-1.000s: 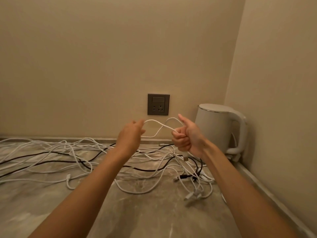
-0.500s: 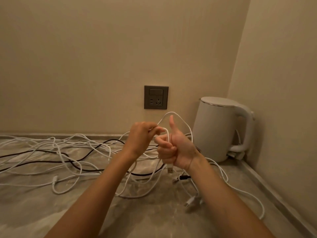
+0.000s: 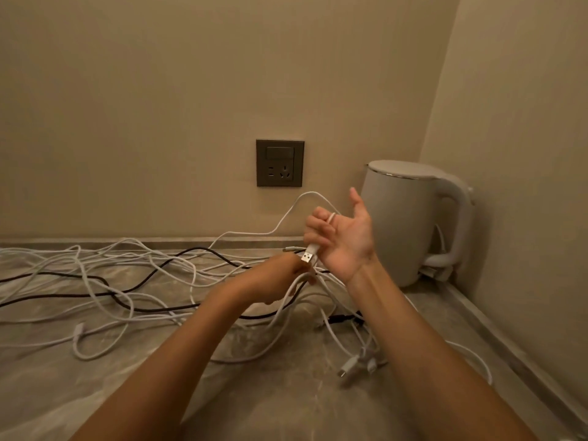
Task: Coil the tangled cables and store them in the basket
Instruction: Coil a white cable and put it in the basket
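While the right hand [image 3: 343, 243] is raised before the wall, its fingers are curled round 1 white cable [image 3: 313, 192], which passes once over them, and the USB plug [image 3: 307, 257] of this cable hangs just under them; the thumb stands free upward. The left hand [image 3: 280, 278] is lower, near the plug, with its back to the camera. It seems to touch a white strand, but I cannot tell if it grips it, because its fingers are hidden. From the right hand the cable rises in an arc and falls to the tangled cables [image 3: 105, 275], white and black, spread over the marble counter [image 3: 286, 409] from the left edge to the kettle [image 3: 401, 224] in the corner. I judge the task is only at its start: about 1 loop is made, no finished coil is seen, and almost all cables remain to separate and coil. No basket is in view.
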`<action>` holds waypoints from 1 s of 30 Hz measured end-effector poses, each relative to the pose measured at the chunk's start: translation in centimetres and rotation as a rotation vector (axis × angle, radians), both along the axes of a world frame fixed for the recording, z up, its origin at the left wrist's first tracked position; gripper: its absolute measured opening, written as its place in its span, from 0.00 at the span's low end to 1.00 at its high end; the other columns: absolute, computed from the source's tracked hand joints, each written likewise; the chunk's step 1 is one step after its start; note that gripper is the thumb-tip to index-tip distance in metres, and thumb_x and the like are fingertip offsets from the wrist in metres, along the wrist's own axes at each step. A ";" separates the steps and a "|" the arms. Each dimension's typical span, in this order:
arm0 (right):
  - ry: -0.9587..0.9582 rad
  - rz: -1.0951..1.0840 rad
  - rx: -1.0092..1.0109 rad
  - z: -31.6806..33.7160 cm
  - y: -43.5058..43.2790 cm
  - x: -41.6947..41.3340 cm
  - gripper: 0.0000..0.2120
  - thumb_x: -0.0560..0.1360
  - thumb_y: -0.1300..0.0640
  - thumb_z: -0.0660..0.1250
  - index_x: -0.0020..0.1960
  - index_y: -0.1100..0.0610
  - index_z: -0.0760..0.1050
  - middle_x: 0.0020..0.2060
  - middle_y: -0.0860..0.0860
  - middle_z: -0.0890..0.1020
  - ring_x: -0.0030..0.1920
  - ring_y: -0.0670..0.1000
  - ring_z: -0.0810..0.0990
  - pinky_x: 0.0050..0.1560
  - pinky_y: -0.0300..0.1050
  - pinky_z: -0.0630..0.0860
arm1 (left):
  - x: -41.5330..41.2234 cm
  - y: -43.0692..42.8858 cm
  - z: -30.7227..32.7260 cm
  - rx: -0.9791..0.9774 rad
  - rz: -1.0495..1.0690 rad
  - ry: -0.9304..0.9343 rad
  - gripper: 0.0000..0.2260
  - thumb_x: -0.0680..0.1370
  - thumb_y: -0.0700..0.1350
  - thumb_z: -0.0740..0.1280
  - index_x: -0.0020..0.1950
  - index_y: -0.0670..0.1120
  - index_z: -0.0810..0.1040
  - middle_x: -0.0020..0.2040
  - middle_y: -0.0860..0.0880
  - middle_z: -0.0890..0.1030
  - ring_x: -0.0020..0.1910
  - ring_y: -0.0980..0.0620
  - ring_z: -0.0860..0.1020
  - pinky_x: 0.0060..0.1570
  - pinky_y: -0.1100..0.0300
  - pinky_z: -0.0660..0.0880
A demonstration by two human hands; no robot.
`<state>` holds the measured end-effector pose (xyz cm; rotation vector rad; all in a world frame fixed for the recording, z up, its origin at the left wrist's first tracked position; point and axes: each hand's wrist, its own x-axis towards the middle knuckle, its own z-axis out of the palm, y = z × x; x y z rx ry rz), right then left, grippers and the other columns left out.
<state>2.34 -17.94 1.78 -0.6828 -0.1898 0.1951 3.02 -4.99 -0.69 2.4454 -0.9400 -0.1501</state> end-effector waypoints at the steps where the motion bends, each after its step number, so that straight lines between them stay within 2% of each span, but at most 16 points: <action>1: -0.006 -0.051 0.021 0.1 0.0 0.0 0.31 0.76 0.35 0.49 0.29 0.59 0.67 0.22 0.49 0.63 0.22 0.46 0.60 0.21 0.35 0.60 | -0.1 -0.1 0.3 0.015 0.015 -0.012 0.09 0.79 0.38 0.59 0.48 0.42 0.79 0.39 0.47 0.77 0.31 0.56 0.71 0.36 0.61 0.72; 2: -0.014 -0.100 0.035 0.1 0.0 -0.1 0.29 0.77 0.36 0.50 0.31 0.59 0.67 0.24 0.50 0.64 0.23 0.46 0.61 0.22 0.35 0.61 | -0.2 -0.2 0.6 0.036 0.035 -0.042 0.11 0.80 0.40 0.58 0.49 0.40 0.80 0.43 0.45 0.79 0.34 0.54 0.73 0.37 0.63 0.70; 4: -0.040 -0.177 0.034 0.2 0.0 -0.1 0.26 0.77 0.38 0.50 0.35 0.58 0.66 0.26 0.51 0.65 0.25 0.46 0.63 0.27 0.37 0.64 | -0.3 -0.1 1.1 0.075 0.095 -0.138 0.13 0.81 0.44 0.58 0.47 0.38 0.79 0.45 0.41 0.80 0.40 0.48 0.75 0.41 0.58 0.69; 7: -0.099 -0.250 -0.131 0.0 -0.1 0.2 0.28 0.78 0.37 0.47 0.37 0.59 0.67 0.28 0.51 0.66 0.29 0.47 0.63 0.35 0.42 0.63 | -0.5 0.4 2.0 0.064 0.146 -0.236 0.14 0.80 0.46 0.60 0.42 0.40 0.80 0.36 0.46 0.77 0.33 0.53 0.70 0.36 0.60 0.62; 11: -0.138 -0.287 -0.521 -0.7 -0.1 0.8 0.36 0.76 0.32 0.38 0.37 0.59 0.70 0.29 0.52 0.68 0.31 0.48 0.63 0.36 0.45 0.61 | -1.2 0.7 3.3 0.004 0.132 -0.253 0.14 0.79 0.48 0.63 0.41 0.40 0.81 0.29 0.53 0.72 0.26 0.59 0.67 0.28 0.65 0.62; 15: -0.163 -0.222 -0.841 -1.0 0.1 1.2 0.41 0.73 0.30 0.32 0.36 0.60 0.69 0.25 0.50 0.68 0.29 0.48 0.63 0.32 0.44 0.61 | -1.7 1.5 4.7 -0.183 0.139 -0.249 0.12 0.78 0.48 0.63 0.40 0.41 0.79 0.28 0.52 0.72 0.26 0.57 0.66 0.29 0.64 0.63; 17: -0.189 -0.140 -0.913 -0.7 0.4 1.0 0.41 0.72 0.30 0.30 0.37 0.60 0.69 0.27 0.51 0.67 0.29 0.47 0.63 0.33 0.43 0.62 | -1.5 2.0 5.0 -0.270 0.174 -0.307 0.12 0.78 0.47 0.62 0.40 0.41 0.79 0.27 0.52 0.70 0.25 0.58 0.65 0.30 0.63 0.63; 20: -0.231 -0.029 -0.990 0.2 0.9 0.5 0.43 0.72 0.31 0.27 0.34 0.60 0.69 0.30 0.54 0.69 0.28 0.47 0.66 0.33 0.41 0.64 | -1.5 2.2 5.1 -0.385 0.186 -0.401 0.12 0.78 0.46 0.63 0.40 0.41 0.79 0.25 0.54 0.69 0.23 0.60 0.68 0.26 0.70 0.62; 23: -0.236 0.110 -1.022 0.8 1.0 -0.2 0.43 0.70 0.29 0.27 0.28 0.60 0.66 0.24 0.52 0.68 0.26 0.47 0.64 0.30 0.40 0.62 | -1.4 2.2 5.2 -0.476 0.183 -0.484 0.10 0.77 0.45 0.64 0.38 0.44 0.78 0.25 0.57 0.69 0.26 0.64 0.70 0.27 0.72 0.64; 25: -0.237 0.209 -0.980 1.1 0.9 -0.6 0.42 0.69 0.28 0.28 0.23 0.58 0.63 0.20 0.50 0.65 0.23 0.47 0.60 0.27 0.40 0.58 | -1.2 2.3 5.2 -0.508 0.202 -0.514 0.09 0.77 0.46 0.64 0.37 0.47 0.76 0.26 0.58 0.68 0.26 0.63 0.70 0.27 0.71 0.63; 28: -0.229 0.343 -0.767 1.5 0.9 -1.1 0.41 0.68 0.26 0.30 0.21 0.56 0.62 0.18 0.48 0.61 0.21 0.45 0.57 0.23 0.37 0.53 | -0.7 2.5 4.5 -0.526 0.254 -0.507 0.11 0.77 0.47 0.64 0.35 0.48 0.75 0.26 0.58 0.68 0.25 0.60 0.67 0.27 0.70 0.60; 30: -0.221 0.384 -0.593 1.5 0.8 -1.3 0.41 0.68 0.26 0.30 0.21 0.55 0.62 0.17 0.48 0.62 0.20 0.44 0.56 0.22 0.37 0.50 | -0.1 2.4 3.8 -0.517 0.280 -0.453 0.12 0.78 0.46 0.63 0.36 0.44 0.76 0.26 0.56 0.69 0.25 0.59 0.67 0.31 0.62 0.66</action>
